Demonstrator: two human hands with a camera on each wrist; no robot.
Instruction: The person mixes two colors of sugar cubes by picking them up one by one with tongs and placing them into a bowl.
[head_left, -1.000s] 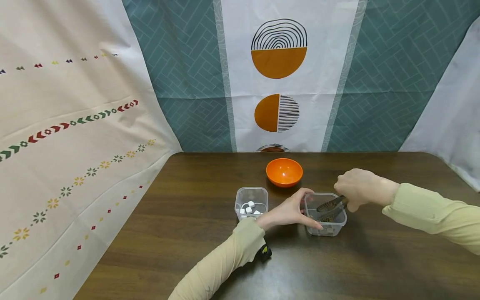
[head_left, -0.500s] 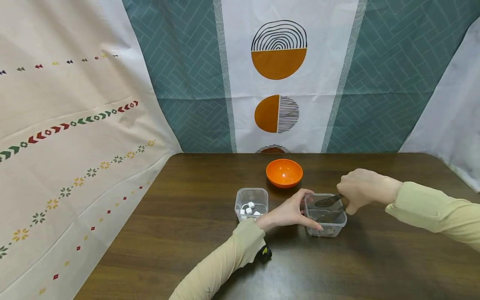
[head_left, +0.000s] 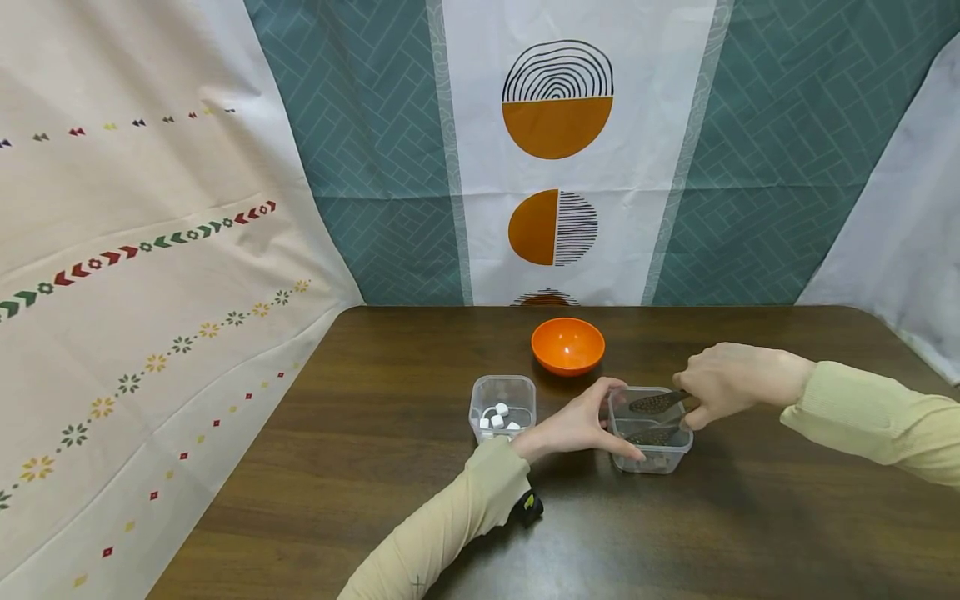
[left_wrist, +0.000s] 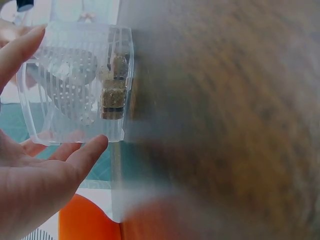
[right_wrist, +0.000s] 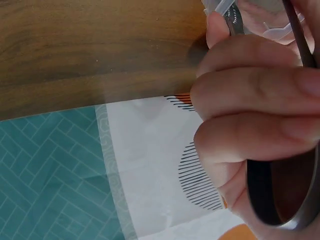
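Observation:
My left hand (head_left: 572, 427) holds a clear plastic container (head_left: 654, 462), thumb on its near side and fingers on its far side. Rough brown cubes (left_wrist: 114, 97) lie at the bottom of it, seen through the wall in the left wrist view. With its fingers curled round them, my right hand (head_left: 729, 382) grips metal tongs (head_left: 654, 404) by the handle. Their perforated ends are spread apart inside the container, one above the other in the head view. The bent end of the tongs (right_wrist: 291, 224) sticks out below the fingers in the right wrist view.
A second clear container (head_left: 504, 385) with several white cubes (head_left: 498, 422) stands left of the held one, partly behind my left wrist. An orange bowl (head_left: 567, 346) sits farther back on the brown wooden table (head_left: 315, 467). Patterned cloths hang behind and at the left.
The tongs' ends have spread wider apart inside the container. My right hand has shifted slightly to the right, while my left hand keeps its place on the container.

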